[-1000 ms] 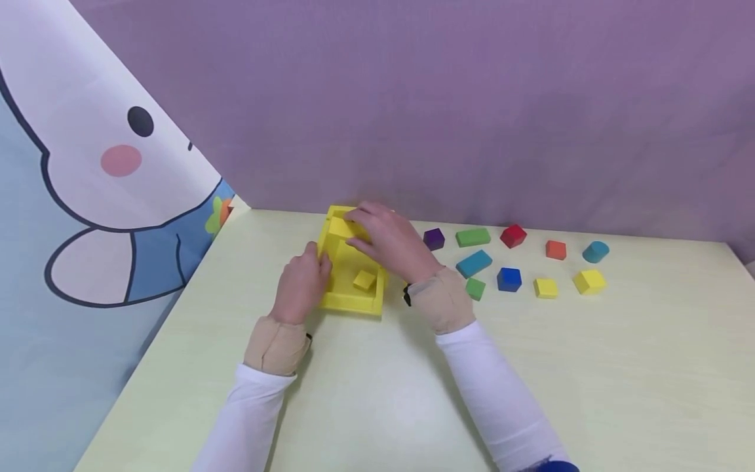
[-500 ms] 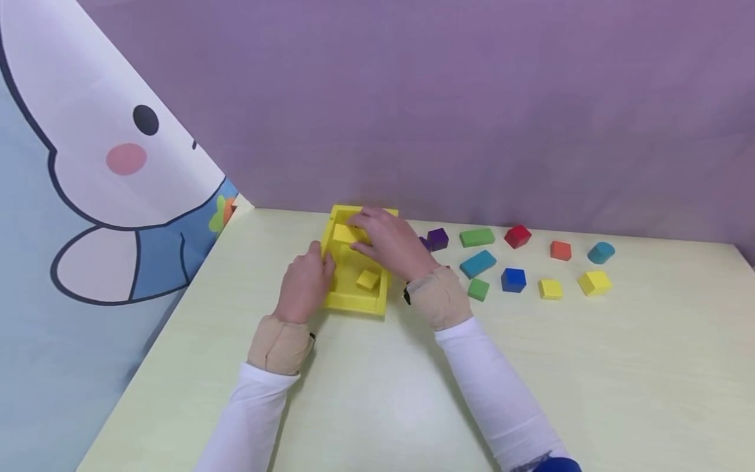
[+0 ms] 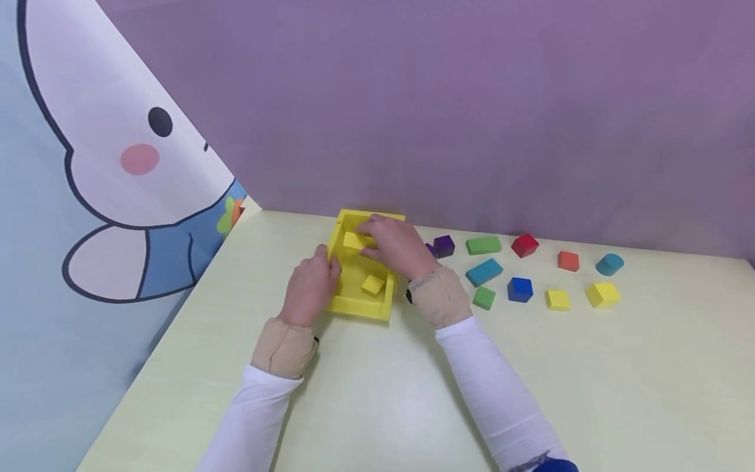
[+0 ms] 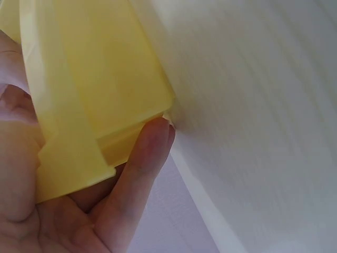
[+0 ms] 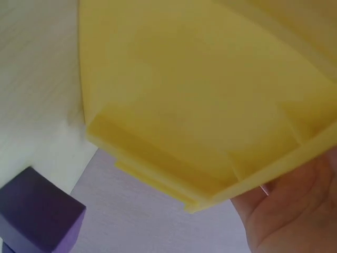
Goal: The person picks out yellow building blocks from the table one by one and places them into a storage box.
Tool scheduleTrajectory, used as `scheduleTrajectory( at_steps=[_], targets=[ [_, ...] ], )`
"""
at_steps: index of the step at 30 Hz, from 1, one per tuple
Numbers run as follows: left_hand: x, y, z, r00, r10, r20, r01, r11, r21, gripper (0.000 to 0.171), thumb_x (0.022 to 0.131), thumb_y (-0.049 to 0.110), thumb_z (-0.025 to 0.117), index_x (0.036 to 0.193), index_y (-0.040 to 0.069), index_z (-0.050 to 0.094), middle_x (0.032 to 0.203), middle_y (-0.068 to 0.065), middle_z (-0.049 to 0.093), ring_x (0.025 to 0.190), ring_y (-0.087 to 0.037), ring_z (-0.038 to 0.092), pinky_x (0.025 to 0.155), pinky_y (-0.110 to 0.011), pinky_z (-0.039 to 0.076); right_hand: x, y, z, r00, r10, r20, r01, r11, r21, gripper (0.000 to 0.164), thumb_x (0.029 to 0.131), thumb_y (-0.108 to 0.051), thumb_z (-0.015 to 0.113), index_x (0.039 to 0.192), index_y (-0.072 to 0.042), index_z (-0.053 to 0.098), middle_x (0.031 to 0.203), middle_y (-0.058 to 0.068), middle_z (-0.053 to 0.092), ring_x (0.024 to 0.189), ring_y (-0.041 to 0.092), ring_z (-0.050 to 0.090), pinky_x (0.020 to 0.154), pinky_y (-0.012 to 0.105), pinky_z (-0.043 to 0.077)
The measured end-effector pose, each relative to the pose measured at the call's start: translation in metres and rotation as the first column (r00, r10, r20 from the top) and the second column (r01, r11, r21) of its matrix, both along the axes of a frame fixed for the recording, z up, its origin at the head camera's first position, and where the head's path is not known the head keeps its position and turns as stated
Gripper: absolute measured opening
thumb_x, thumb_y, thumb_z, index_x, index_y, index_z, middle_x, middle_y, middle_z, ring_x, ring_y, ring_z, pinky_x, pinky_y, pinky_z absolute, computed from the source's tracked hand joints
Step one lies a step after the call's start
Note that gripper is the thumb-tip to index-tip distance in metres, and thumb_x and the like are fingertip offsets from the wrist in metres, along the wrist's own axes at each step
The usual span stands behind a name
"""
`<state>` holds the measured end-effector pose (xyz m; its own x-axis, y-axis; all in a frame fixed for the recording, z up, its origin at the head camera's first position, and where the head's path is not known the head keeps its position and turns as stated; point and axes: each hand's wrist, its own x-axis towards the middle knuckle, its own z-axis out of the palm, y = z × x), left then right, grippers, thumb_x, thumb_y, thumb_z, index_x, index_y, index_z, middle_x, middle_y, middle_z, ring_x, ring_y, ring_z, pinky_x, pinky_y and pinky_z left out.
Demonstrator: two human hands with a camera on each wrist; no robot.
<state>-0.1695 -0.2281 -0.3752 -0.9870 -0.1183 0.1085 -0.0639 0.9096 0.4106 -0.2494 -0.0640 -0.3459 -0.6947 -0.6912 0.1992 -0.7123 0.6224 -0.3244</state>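
Observation:
In the head view, my left hand (image 3: 309, 288) grips the left side of a shallow yellow tray (image 3: 360, 313) with a raised rim. The left wrist view shows a fingertip (image 4: 155, 137) pressed against the tray's corner (image 4: 100, 126). My right hand (image 3: 398, 246) reaches over the tray from the right. Its thumb and fingers pinch a yellow block (image 3: 354, 240) inside the far end; the hand partly hides the block. Another small yellow block (image 3: 372, 285) lies nearer the front of the tray. The tray's inside (image 5: 184, 79) fills most of the right wrist view.
Loose blocks lie right of the tray: two purple ones, the farther one (image 3: 444, 246), a green bar (image 3: 483, 246), a blue cube (image 3: 520, 290), a red cube (image 3: 525, 245), a teal cylinder (image 3: 609, 264) and several others. A purple backdrop (image 3: 472, 118) rises behind the table (image 3: 560, 393).
The head view has shifted slightly, moving the scene right and down. My right fingers and the pinched block have come a little nearer within the tray. My left hand keeps its hold.

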Motion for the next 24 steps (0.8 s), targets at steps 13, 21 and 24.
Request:
scheduleTrajectory(
  at_steps=[13,21,24],
  targets=[
    [0.000,0.003,-0.002,1.000,-0.006,-0.023,0.006,1.000,-0.003,0.024,0.095,0.026,0.035,0.095,0.003,0.044,0.063,-0.012,0.049,0.051,-0.025,0.048,0.044,-0.035,0.038,-0.012,-0.007,-0.002,0.992,-0.063,0.109,0.056,0.996,0.065,0.036,0.079,-0.023,0.069,0.114,-0.014,0.063,0.112,0.000,0.063,0.103,0.017,0.056,0.089,0.030,0.042],
    [-0.001,0.003,-0.003,1.000,-0.009,-0.025,0.009,1.000,-0.005,0.023,0.095,0.025,0.037,0.094,0.003,0.044,0.061,-0.011,0.049,0.049,-0.023,0.047,0.042,-0.032,0.037,-0.019,-0.014,-0.004,0.997,-0.069,0.031,0.065,0.991,0.117,0.029,0.077,-0.020,0.070,0.105,-0.016,0.066,0.100,-0.002,0.065,0.087,0.015,0.056,0.079,0.035,0.043],
    [0.001,0.001,-0.002,0.999,-0.007,-0.036,0.006,1.000,-0.017,0.023,0.095,0.025,0.037,0.093,0.002,0.044,0.061,-0.011,0.048,0.049,-0.023,0.047,0.042,-0.033,0.037,-0.020,-0.017,-0.005,0.998,-0.062,0.016,0.059,0.988,0.143,0.026,0.076,-0.020,0.071,0.102,-0.017,0.067,0.098,-0.002,0.066,0.086,0.016,0.056,0.077,0.039,0.042]
  ],
)
